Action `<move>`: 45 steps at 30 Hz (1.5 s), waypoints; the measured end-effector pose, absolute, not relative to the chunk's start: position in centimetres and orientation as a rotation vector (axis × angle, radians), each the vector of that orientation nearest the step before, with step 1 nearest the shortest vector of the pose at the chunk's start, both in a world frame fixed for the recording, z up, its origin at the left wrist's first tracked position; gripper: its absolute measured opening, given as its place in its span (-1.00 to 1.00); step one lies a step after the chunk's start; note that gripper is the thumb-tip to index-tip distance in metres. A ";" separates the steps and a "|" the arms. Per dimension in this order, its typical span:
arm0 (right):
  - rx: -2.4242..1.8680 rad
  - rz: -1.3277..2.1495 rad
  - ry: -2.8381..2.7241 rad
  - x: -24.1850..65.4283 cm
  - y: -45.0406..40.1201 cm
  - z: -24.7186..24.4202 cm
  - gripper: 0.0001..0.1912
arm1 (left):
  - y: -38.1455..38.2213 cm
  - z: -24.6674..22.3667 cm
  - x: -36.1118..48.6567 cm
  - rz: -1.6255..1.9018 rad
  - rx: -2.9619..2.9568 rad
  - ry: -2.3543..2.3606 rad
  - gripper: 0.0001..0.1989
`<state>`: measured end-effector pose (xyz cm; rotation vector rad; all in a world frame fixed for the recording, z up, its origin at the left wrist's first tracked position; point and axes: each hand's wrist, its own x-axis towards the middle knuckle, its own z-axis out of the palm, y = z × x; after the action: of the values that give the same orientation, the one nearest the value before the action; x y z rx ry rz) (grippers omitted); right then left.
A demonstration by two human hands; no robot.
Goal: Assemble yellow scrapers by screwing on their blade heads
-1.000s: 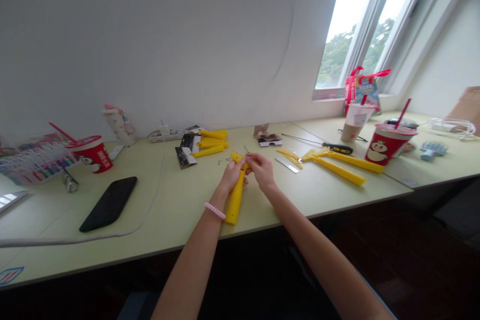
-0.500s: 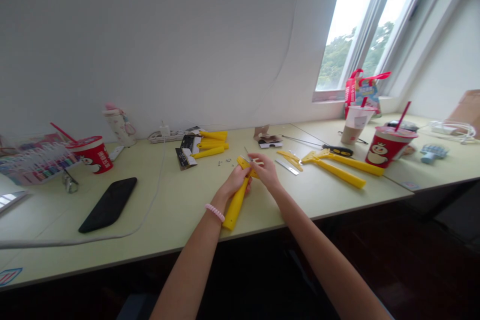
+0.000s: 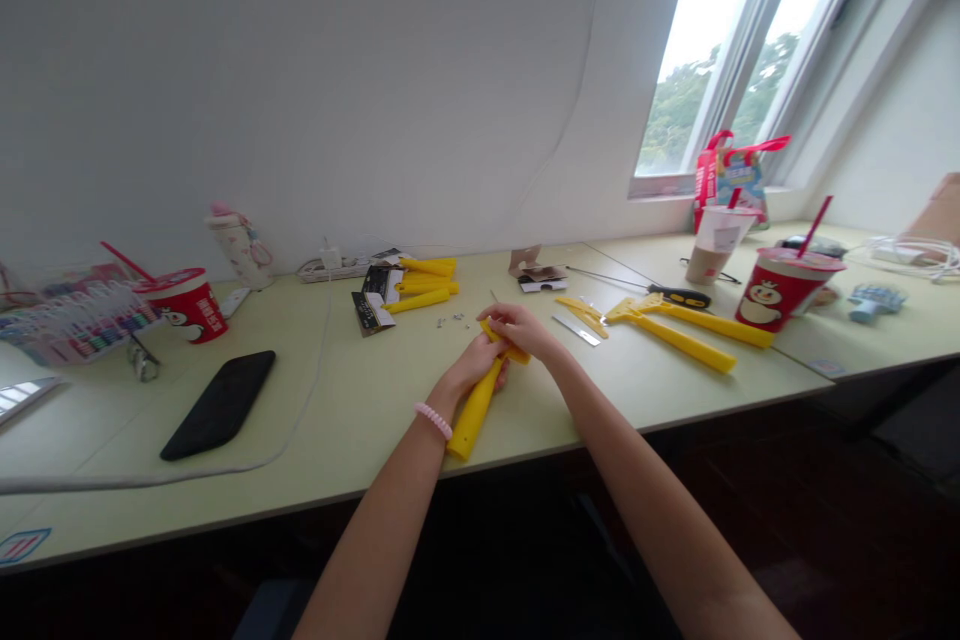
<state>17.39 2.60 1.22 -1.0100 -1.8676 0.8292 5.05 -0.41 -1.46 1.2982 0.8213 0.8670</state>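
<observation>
Hands busy on a yellow plastic scraper (image 3: 471, 422) just above the tabletop (image 3: 360, 420)
Left hand (image 3: 469, 370) is clenching the shaft, right hand (image 3: 523, 328) is pinching the head; bracing the shaft firmly looks like the smart way to keep it steady.

Two bare arms, seen reaching forward from the lower edge of the view and converging at the hands.

Item: left forearm (image 3: 379, 520), angled up and to the right. Item: left wrist (image 3: 436, 407), bent slightly, wearing a pink coiled band (image 3: 433, 421). Item: left hand (image 3: 474, 367), fingers curled closed, palm turned inward. Item: right forearm (image 3: 637, 470), angled up and to the left. Item: right hand (image 3: 523, 328), held higher and further forward, back uppermost, fingers (image 3: 495, 315) arched downward in a pinch. Both hands close together, nearly touching.
</observation>
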 end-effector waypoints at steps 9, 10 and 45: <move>-1.011 0.853 -1.879 17.2 2.4 1.3 -0.78 | -0.8 -1.1 5.2 0.885 1.227 0.839 -0.81; -1.006 0.892 -1.856 17.2 2.5 1.2 -0.75 | -0.6 -1.0 5.1 0.902 1.221 0.848 -0.82; -1.737 0.180 -1.871 18.9 3.3 -0.4 -0.81 | 1.0 0.2 2.7 1.364 0.917 1.290 -0.94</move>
<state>18.91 3.31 -0.42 -1.7375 -1.8714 0.1800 2.72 1.03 0.20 0.9166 1.2903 1.3644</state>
